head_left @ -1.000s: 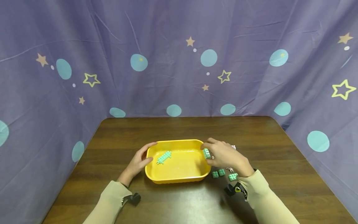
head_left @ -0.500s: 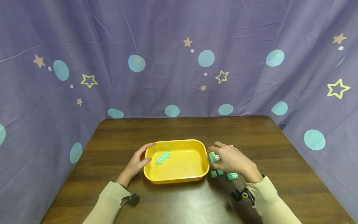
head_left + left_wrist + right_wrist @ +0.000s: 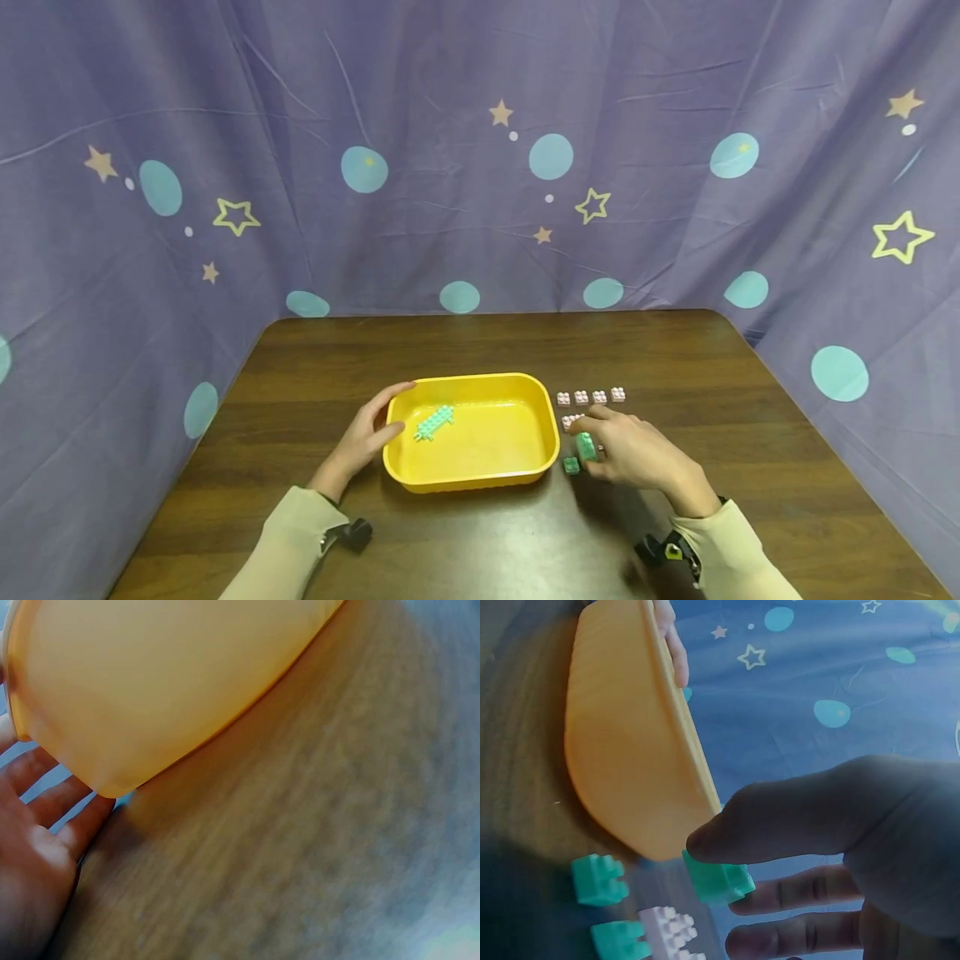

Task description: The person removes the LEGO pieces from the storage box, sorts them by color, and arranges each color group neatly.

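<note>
My left hand (image 3: 365, 440) grips the left end of a yellow tray (image 3: 472, 482), thumb over its rim. In the left wrist view its fingers (image 3: 56, 799) lie against the tray's outer wall. A long mint-green studded piece with small side pegs (image 3: 435, 423) lies inside the tray, toward the left. Beyond the tray's right end, my right hand (image 3: 637, 450) pinches a green building brick (image 3: 718, 879) between thumb and fingers, low over the table. Beside it on the table sits a small green brick (image 3: 572, 466); the right wrist view shows another green brick (image 3: 621, 940).
Several small pink bricks (image 3: 581, 397) stand in a row right of the tray, with a longer pink brick (image 3: 572, 422) nearer me, partly behind the right hand. The brown wooden table (image 3: 480, 346) reaches back to a purple curtain (image 3: 420, 242).
My right hand has moved from the tray's right rim rightward and toward me, carrying the green brick. The pink row has come into sight. My left hand stays on the tray.
</note>
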Tool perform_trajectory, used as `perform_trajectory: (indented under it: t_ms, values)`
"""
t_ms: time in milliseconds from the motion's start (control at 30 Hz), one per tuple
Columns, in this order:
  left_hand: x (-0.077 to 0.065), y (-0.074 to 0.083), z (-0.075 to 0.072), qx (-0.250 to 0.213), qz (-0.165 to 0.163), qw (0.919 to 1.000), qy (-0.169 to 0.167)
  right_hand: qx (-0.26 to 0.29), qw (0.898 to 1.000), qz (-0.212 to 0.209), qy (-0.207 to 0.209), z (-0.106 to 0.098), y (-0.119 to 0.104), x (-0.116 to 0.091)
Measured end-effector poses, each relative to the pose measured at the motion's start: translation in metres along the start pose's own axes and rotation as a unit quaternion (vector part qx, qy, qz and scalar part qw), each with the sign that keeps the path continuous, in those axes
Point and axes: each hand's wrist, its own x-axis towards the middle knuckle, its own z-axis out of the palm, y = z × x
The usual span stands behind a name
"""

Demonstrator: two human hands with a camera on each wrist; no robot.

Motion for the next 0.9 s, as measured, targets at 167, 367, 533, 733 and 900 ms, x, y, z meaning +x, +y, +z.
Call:
perform_trajectory:
  t_ms: [167,367,533,733,900]
  values:
    - [0.000,0.000,0.000,-0.006,0.001,1.0000,-0.001,0.009,1.000,0.005,-0.007,0.007,0.001,-0.008]
    - [0.002,0.001,0.001,-0.005,-0.001,1.0000,0.000,0.005,1.000,0.014,-0.017,0.014,0.001,-0.015]
    - [0.001,0.001,0.002,-0.005,-0.003,1.0000,-0.003,0.013,1.000,0.001,-0.016,0.020,0.001,-0.021]
    - [0.001,0.000,0.001,-0.010,-0.006,0.9999,0.000,0.014,1.000,-0.005,-0.014,0.023,-0.001,-0.025]
    - [0.001,0.002,0.001,-0.002,-0.004,1.0000,0.001,0.032,0.999,0.001,-0.036,0.025,-0.004,-0.026]
